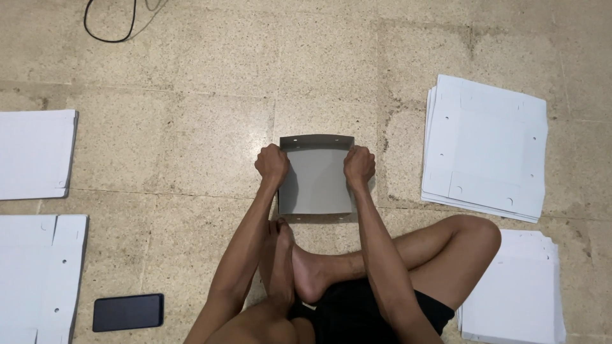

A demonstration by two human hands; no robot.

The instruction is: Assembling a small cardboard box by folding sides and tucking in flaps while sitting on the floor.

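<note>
Head camera, looking straight down: the person sits cross-legged on the speckled stone floor [191, 146], and both hands are on a grey cardboard sheet [317, 178] lying on the floor just in front of the feet. The left hand [273, 164] is curled into a fist on the sheet's left edge, the right hand [359, 165] likewise on the right edge; the fingers of both are closed tight around folded-up side flaps, and the far flap stands up with a slight bow. It looks like a box being folded into shape.

To do this well, I'd say both hands should press evenly so the two creases run parallel, with the base kept flat against the floor; uneven pressure could skew the walls. The far flap wants to be square before the sides are locked.

Containers? Only this half-formed tray, and nothing is in it. Around it lie flat blanks: a white stack [486, 148] to the right, another white pile [519, 286] by the right knee, white sheets [35, 153] at the left and more [41, 274] below them. A dark phone [128, 311] rests near the left knee, and a black cable [108, 25] loops at the top.
</note>
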